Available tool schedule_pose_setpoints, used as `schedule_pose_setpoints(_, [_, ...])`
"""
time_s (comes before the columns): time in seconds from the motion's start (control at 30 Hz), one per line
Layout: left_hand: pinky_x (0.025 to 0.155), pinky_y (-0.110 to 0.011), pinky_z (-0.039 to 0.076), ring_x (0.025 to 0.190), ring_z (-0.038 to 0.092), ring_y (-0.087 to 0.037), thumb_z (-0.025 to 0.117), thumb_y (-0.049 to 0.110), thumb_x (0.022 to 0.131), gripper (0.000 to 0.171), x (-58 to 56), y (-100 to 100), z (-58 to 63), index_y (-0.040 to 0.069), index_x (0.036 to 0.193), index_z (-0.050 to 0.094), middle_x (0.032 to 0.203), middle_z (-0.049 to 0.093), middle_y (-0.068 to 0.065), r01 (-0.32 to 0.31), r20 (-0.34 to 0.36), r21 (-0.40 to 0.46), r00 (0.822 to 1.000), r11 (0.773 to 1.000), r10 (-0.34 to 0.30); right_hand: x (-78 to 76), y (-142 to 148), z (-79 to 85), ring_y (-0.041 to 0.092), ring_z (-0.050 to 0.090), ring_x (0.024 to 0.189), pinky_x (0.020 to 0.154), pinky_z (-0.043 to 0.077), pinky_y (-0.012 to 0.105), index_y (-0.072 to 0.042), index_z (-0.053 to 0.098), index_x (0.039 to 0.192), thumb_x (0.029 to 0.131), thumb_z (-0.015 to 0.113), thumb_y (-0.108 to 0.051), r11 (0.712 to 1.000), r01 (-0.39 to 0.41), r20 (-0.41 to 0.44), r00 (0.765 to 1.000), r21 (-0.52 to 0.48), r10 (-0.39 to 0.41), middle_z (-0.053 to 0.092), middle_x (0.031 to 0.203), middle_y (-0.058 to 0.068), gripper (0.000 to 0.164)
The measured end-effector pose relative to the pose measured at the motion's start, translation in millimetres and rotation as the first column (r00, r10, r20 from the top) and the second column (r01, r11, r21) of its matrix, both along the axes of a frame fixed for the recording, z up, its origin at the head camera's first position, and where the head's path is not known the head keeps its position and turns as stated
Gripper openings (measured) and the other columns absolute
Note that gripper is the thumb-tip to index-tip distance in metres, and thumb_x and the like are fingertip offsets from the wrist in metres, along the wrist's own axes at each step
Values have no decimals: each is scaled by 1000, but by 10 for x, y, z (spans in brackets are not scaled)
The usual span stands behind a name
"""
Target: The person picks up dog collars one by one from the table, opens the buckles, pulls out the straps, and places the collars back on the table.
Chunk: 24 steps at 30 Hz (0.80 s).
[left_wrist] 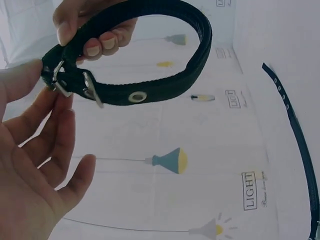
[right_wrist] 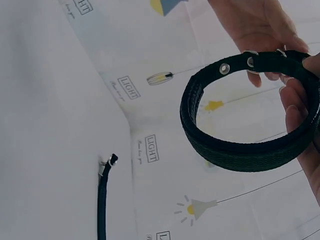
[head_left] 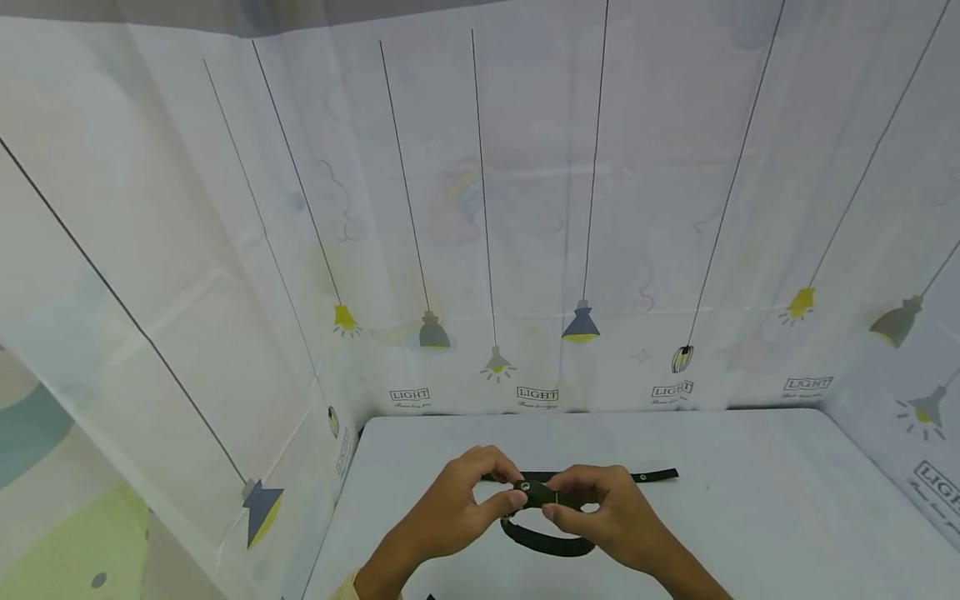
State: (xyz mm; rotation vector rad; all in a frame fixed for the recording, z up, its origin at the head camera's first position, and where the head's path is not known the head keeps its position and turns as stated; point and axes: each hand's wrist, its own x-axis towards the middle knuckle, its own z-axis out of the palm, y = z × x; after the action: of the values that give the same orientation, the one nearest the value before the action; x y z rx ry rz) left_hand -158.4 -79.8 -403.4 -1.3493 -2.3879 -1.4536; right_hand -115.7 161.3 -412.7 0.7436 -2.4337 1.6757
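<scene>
A dark, padded collar [head_left: 551,544] is bent into a loop above the white table, between both hands. My left hand [head_left: 453,512] pinches it at the buckle [left_wrist: 60,80] between thumb and forefinger, the other fingers loosely bent below. My right hand [head_left: 611,517] pinches the band a little to the right with thumb and fingers; in the left wrist view its fingers curl round the far side. A metal ring [left_wrist: 92,89] and an eyelet [left_wrist: 137,96] show beside the buckle. How far the strap end runs through the buckle is hidden by the fingers.
A second dark strap [head_left: 656,476] lies straight across the table behind the hands, with holes at one end and a metal fitting [right_wrist: 111,161] at the other. White printed curtains [head_left: 525,250] enclose the table [head_left: 750,500] at the back and sides. A small dark tip [head_left: 431,597] shows at the front edge.
</scene>
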Motion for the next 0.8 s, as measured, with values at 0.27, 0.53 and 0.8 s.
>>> schedule_pose_setpoints(0.27, [90,-25,50,101,57,-3,71,39,94,33,-9,0,52,25,123,68,110,67,14,22,-108,-112,994,993,-34,25,3,-42,8,69,72,67,59,29,-15,76,97,91,74,-14,999,-42,-16,999,17,43,75,87,-3,6])
schedule_pose_setpoints(0.53, [79,-17,43,83,48,3,70,43,94,22,14,45,81,24,104,77,88,65,17,-30,-212,-154,977,988,-4,19,-8,-55,8,70,76,69,60,30,-13,75,100,93,72,-10,997,-72,-34,997,-29,71,75,92,0,9])
schedule_pose_setpoints(0.8, [77,-24,51,87,56,-4,70,35,95,16,45,95,50,24,104,76,91,70,14,-78,-77,74,994,994,84,17,3,17,10,71,74,60,58,29,-5,74,102,92,72,-7,994,-12,-11,1000,-113,10,76,92,5,10])
